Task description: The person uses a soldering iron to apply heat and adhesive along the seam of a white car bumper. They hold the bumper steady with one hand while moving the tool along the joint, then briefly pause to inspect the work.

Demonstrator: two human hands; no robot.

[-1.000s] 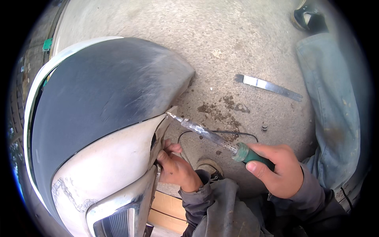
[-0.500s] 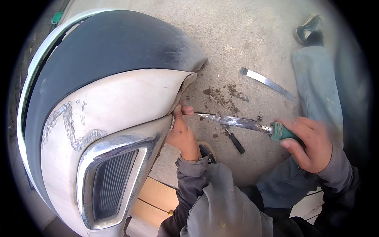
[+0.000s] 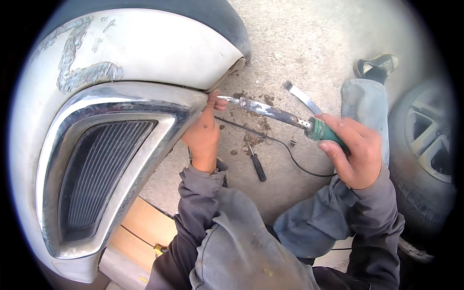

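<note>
A pale car bumper (image 3: pixel 164 43) with a dark upper band and a chrome-framed grille fills the left side. Rough, melted-looking seams mark its pale skin. My left hand (image 3: pixel 203 137) is closed at the bumper's right edge, fingers curled around its lip by the panel joint. In my right hand (image 3: pixel 357 152) is a soldering iron (image 3: pixel 275 112), gripped by its green handle. Its metal barrel points left, and the pointed tip is right beside my left fingertips at the edge. Whether the tip touches the bumper is too small to tell.
On the concrete lie a black-handled screwdriver (image 3: pixel 258 167), a flat metal strip (image 3: pixel 303 97) and scattered brown dirt. A black cord (image 3: pixel 290 153) crosses the ground below the iron. A wheel (image 3: pixel 430 140) stands at right, near a shoe (image 3: pixel 379 65). Wooden boards (image 3: pixel 145 227) are at lower left.
The view has shifted, bringing the grille higher and the wheel into sight. The iron's tip has moved left relative to my left fingers, up to the bumper's edge. Both hands keep their holds.
</note>
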